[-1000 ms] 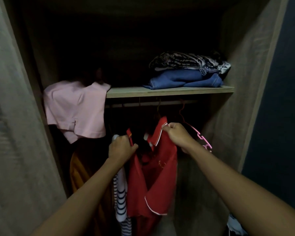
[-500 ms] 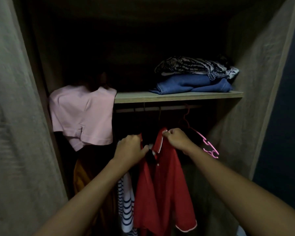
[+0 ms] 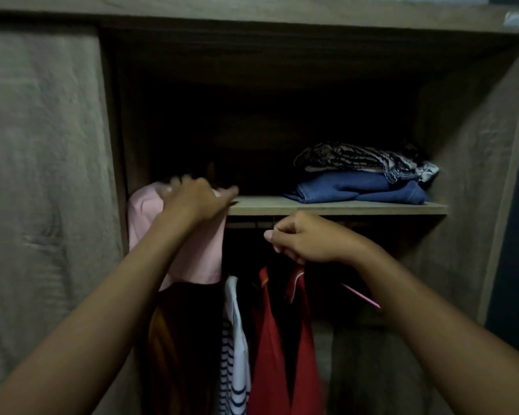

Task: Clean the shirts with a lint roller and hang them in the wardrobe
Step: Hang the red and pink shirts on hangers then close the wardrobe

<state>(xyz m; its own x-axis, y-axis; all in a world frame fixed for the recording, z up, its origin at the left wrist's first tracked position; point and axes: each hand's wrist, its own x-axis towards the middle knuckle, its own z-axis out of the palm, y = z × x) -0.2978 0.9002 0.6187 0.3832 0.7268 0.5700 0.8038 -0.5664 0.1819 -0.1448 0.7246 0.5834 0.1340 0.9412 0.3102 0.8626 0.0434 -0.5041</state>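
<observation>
A red shirt point(image 3: 282, 339) with white collar trim hangs under the rail point(image 3: 249, 224) in the wardrobe's middle. My right hand point(image 3: 306, 239) is a closed fist just above its collar, right below the rail, gripping the top of its hanger; the hook itself is hidden. A pink shirt point(image 3: 203, 259) is draped over the left end of the shelf point(image 3: 357, 207). My left hand point(image 3: 192, 197) lies on top of it with fingers spread. No lint roller is in view.
A white, navy-striped shirt point(image 3: 234, 339) and a dark orange garment point(image 3: 168, 339) hang left of the red one. An empty pink hanger point(image 3: 361, 295) hangs to its right. Folded blue jeans point(image 3: 357, 190) and patterned cloth point(image 3: 357, 158) lie on the shelf. Wardrobe walls close in both sides.
My left hand let go of the red shirt's collar and rose to the pink shirt on the shelf. My right hand lifted from the collar to just under the rail.
</observation>
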